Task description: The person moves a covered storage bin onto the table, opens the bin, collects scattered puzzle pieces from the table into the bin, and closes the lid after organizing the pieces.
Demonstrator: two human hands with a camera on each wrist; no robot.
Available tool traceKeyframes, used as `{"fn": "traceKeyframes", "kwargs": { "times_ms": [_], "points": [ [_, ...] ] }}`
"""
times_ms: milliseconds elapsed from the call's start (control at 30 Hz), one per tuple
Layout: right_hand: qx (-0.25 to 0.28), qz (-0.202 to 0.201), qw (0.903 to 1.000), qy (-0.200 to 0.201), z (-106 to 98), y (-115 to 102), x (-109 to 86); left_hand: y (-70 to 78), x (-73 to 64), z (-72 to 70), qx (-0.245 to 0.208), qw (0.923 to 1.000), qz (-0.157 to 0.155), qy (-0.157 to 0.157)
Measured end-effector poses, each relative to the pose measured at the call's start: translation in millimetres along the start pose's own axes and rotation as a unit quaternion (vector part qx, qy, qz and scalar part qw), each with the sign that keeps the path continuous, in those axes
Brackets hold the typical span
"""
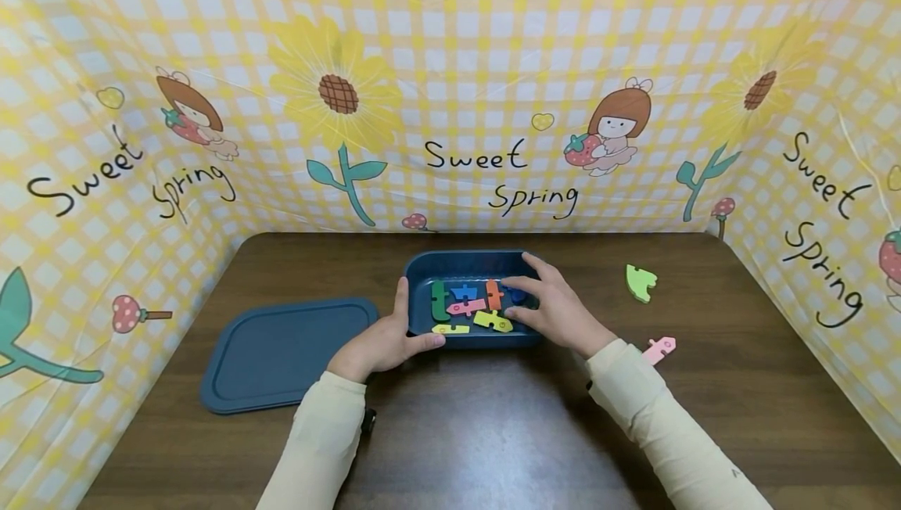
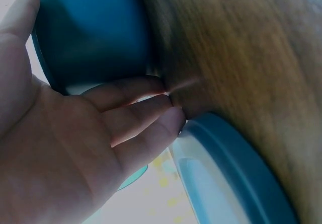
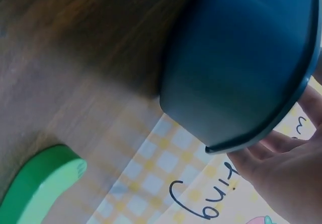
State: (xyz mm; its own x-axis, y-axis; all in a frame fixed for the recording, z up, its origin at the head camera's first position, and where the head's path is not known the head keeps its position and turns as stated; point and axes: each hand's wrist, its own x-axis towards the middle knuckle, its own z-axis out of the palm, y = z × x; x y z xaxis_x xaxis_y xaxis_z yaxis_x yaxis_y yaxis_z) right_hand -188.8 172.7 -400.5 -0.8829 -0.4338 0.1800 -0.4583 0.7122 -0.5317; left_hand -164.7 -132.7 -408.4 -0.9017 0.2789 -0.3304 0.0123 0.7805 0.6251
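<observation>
A dark blue plastic box [image 1: 479,343] holds several flat puzzle-like pieces: a green piece [image 1: 439,301], a blue piece [image 1: 464,292], an orange piece [image 1: 494,294], a pink piece [image 1: 466,307] and yellow ones [image 1: 493,321]. Against the box's left end rests my left hand [image 1: 387,338], its thumb over the front rim and its fingers stretched along the outer wall. My right hand [image 1: 556,307] reaches over the right end, fingers spread inside. A darker blue piece [image 1: 517,293] lies beneath them, partly hidden; whether they touch it is unclear.
The matching blue lid [image 1: 288,353] lies flat on the brown table [image 1: 493,432] left of the box. On the right are a light green piece [image 1: 640,283] and a pink piece [image 1: 660,350], partly covered by my sleeve. A checked cloth [image 1: 450,87] encloses the back and sides.
</observation>
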Motion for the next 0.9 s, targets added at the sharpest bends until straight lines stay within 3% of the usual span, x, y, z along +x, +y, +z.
{"fn": "traceKeyframes", "kwargs": {
  "times_ms": [200, 467, 700, 900],
  "points": [
    [-0.002, 0.011, 0.9998, 0.016, -16.0, 6.1, -4.9, 0.8, 1.0, -0.1, 0.002, 1.0000, 0.001, 0.000],
    [-0.010, 0.018, 0.9996, 0.020, -46.4, 38.0, -28.5, -0.6, 1.4, -0.3, 0.003, 1.0000, 0.001, 0.001],
    [-0.043, 0.015, 0.9987, -0.024, -65.5, 67.1, -63.1, -2.8, 3.7, 0.2, 0.002, 1.0000, 0.002, -0.001],
    [-0.014, 0.083, 0.9941, -0.068, -77.4, 80.4, -90.5, -3.3, 4.9, 1.8, 0.000, 1.0000, 0.005, 0.000]
  ]
}}
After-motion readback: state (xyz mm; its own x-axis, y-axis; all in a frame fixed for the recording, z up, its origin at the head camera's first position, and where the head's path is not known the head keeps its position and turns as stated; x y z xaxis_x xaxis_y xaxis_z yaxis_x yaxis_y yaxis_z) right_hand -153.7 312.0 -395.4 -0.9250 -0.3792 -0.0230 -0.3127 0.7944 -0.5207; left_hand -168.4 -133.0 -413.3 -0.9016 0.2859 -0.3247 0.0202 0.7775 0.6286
